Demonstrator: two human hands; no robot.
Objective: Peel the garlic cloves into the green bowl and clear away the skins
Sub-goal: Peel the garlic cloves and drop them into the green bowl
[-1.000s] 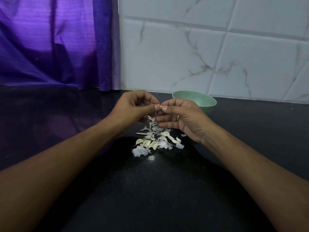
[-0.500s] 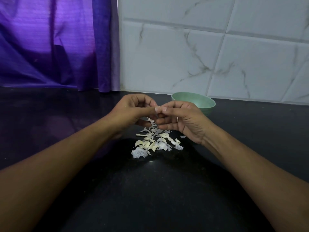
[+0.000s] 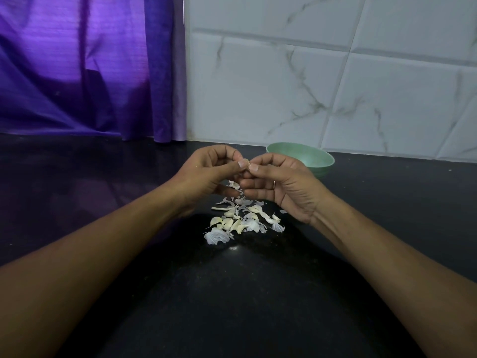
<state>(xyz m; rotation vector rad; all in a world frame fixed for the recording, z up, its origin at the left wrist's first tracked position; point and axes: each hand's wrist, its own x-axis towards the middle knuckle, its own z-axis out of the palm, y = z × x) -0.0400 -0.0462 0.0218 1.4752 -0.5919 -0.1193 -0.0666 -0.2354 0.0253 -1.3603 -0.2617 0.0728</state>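
Head view: the left hand [image 3: 206,169] pinches one small garlic clove [image 3: 247,161], and the right hand [image 3: 282,182] pinches it too. Both grips are closed on it, same as a second ago, so peeling goes on. Below the grip, a pile [image 3: 241,222] of skins and cloves lies on the desk [image 3: 232,301]. Behind the right grip sits the green bowl [image 3: 313,157].

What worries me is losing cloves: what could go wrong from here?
1. The left hand and right hand pinch a clove over the pile, not the bowl; if it slips, it may land among skins.
2. Cloves and skins lie mixed in that pile, so sweeping skins away could take cloves too.
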